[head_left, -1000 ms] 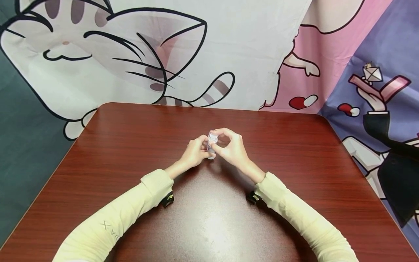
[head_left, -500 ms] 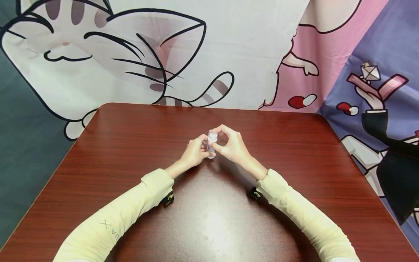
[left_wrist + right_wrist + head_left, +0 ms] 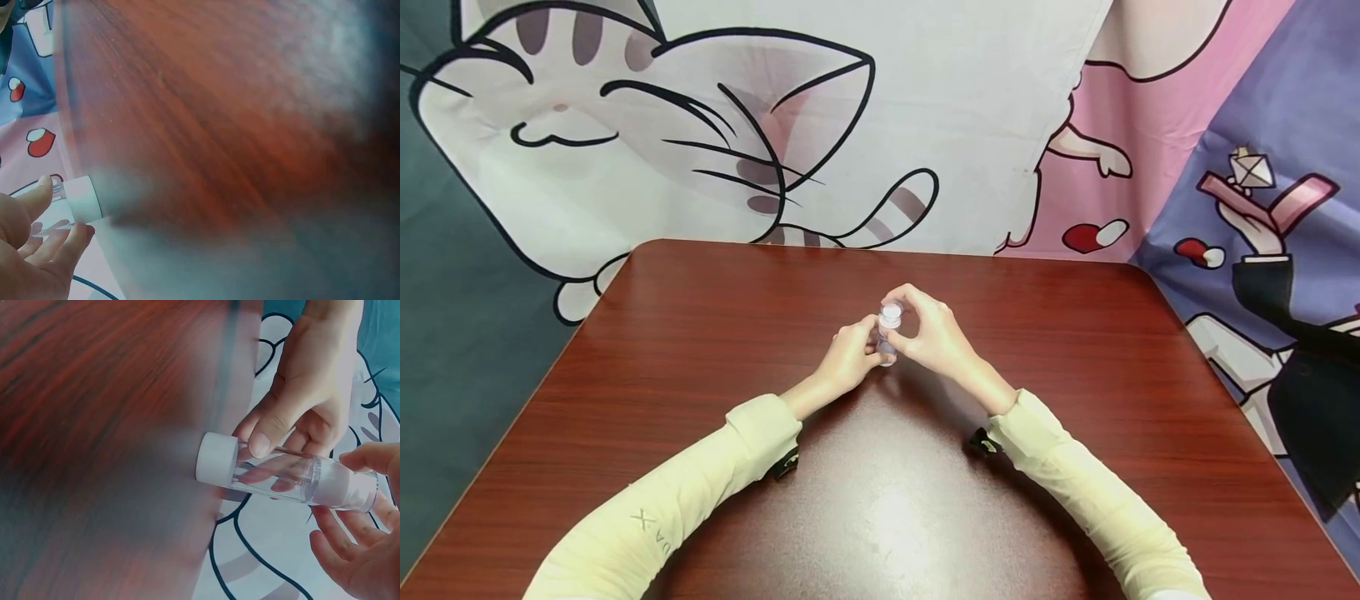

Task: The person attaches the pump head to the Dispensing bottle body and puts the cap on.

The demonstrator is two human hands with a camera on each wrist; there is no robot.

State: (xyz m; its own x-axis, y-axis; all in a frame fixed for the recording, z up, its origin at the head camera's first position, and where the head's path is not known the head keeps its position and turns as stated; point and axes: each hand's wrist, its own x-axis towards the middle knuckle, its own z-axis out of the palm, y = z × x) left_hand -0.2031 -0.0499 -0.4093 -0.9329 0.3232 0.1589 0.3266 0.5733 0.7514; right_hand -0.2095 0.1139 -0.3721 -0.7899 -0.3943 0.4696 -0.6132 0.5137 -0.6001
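A small clear bottle [image 3: 889,327] with a white base [image 3: 215,459] and a clear cap [image 3: 364,492] over a white inner part stands upright on the table. My left hand [image 3: 847,354] holds its lower body from the left, thumb on the near side. From the right, my right hand [image 3: 934,335] has its thumb and fingers curved round the upper part at the cap. In the right wrist view the left hand [image 3: 306,394] grips the clear body, and the right hand [image 3: 369,540] is at the cap end. The left wrist view shows the left hand [image 3: 37,244] beside the white base [image 3: 82,199].
The reddish-brown wooden table [image 3: 715,308] extends around both arms, with a bright glare at its near middle. Behind its far edge hangs a cloth [image 3: 985,125] printed with a cat and cartoon figures. Dark bands are on both wrists.
The right hand's fingers have shifted slightly upward round the cap, and more of the bottle's white top shows. The left hand keeps its hold. The head view has moved a little.
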